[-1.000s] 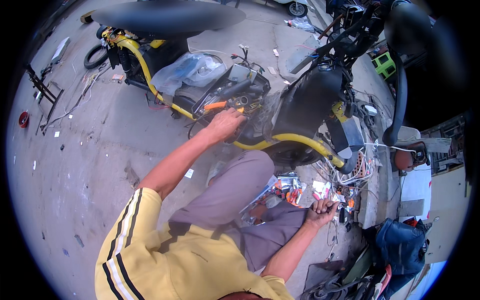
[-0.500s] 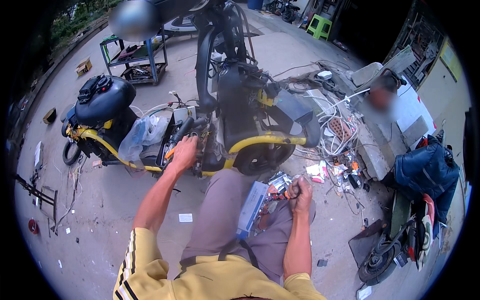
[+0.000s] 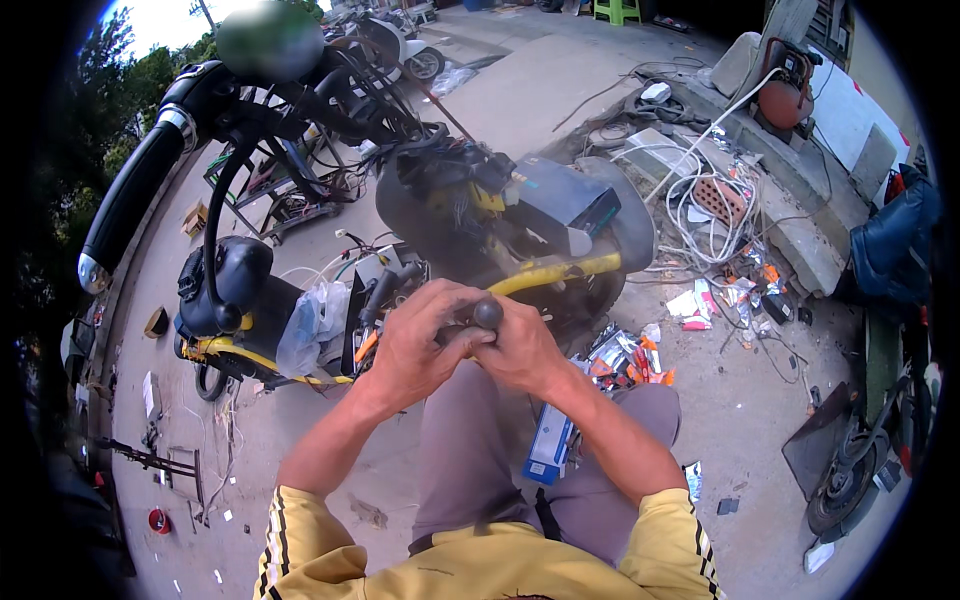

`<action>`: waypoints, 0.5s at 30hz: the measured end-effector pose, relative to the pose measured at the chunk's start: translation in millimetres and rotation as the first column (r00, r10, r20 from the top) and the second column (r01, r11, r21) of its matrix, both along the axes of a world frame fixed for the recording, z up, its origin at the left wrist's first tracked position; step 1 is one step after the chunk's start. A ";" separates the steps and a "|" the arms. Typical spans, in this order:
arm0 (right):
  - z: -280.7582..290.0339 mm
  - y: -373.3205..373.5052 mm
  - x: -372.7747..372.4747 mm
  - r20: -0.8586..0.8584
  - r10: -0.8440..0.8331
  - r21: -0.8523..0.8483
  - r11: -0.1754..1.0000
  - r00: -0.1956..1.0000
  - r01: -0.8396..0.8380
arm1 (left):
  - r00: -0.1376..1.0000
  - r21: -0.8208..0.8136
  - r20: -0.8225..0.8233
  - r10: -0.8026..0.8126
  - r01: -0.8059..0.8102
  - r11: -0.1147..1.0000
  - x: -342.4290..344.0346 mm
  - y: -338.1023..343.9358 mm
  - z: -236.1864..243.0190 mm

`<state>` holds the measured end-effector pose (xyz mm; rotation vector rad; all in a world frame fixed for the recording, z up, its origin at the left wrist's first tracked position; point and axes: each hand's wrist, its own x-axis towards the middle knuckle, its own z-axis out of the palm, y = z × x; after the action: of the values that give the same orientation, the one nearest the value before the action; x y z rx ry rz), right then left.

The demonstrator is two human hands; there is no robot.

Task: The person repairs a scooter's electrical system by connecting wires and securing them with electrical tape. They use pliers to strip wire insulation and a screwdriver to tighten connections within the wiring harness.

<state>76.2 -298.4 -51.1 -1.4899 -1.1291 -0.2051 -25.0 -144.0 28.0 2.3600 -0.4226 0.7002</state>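
Both hands are together in front of the yellow and black scooter (image 3: 560,270), above my lap. My left hand (image 3: 425,340) is closed around a dark, round-ended piece (image 3: 487,314), its thumb across the near side. Against the other side, my right hand (image 3: 528,348) is closed too, and the rounded end shows between the hands. The rest of the piece is covered by fingers, so its kind cannot be told. Beyond my left hand is the scooter's footwell, with exposed wires and a dark cylindrical part (image 3: 378,290). A clear plastic bag (image 3: 312,325) lies beside it.
The handlebar grip (image 3: 135,195) reaches out at upper left. A blue and white box (image 3: 548,445) and shiny packets (image 3: 625,360) are by my right thigh. Coiled white cable (image 3: 715,215) and a perforated brick (image 3: 720,200) lie at right, near a red compressor (image 3: 785,102).
My left hand has left the footwell and my right hand has risen from beside the packets; they now meet around the dark piece. The view has shifted and the handlebar appears further left.
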 end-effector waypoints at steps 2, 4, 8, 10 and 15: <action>13.7 -6.2 12.7 -0.072 0.004 0.015 1.000 0.997 -0.003 | 0.999 0.067 -0.027 0.019 -0.017 0.998 11.5 6.6 13.8; 8.7 -8.1 34.0 -0.149 -0.023 0.086 0.996 0.989 0.036 | 0.995 0.175 -0.045 0.084 -0.075 0.982 28.4 18.1 36.1; -6.1 -23.6 61.2 -0.753 0.186 0.283 0.958 0.631 0.055 | 0.991 0.596 0.094 0.098 -0.135 0.792 73.8 44.3 61.0; -13.8 -24.8 69.6 -0.753 0.211 0.304 0.951 0.623 0.045 | 0.995 0.721 0.038 0.095 -0.094 0.687 88.7 49.0 60.0; -24.8 -14.7 77.9 -0.733 0.314 0.384 0.923 0.603 -0.013 | 0.974 0.889 0.060 0.219 -0.152 0.431 105.4 51.4 46.4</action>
<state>154.1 -313.0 -75.9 -0.9564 -0.4503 0.3641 80.4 -92.6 74.4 3.4998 -0.6123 0.5421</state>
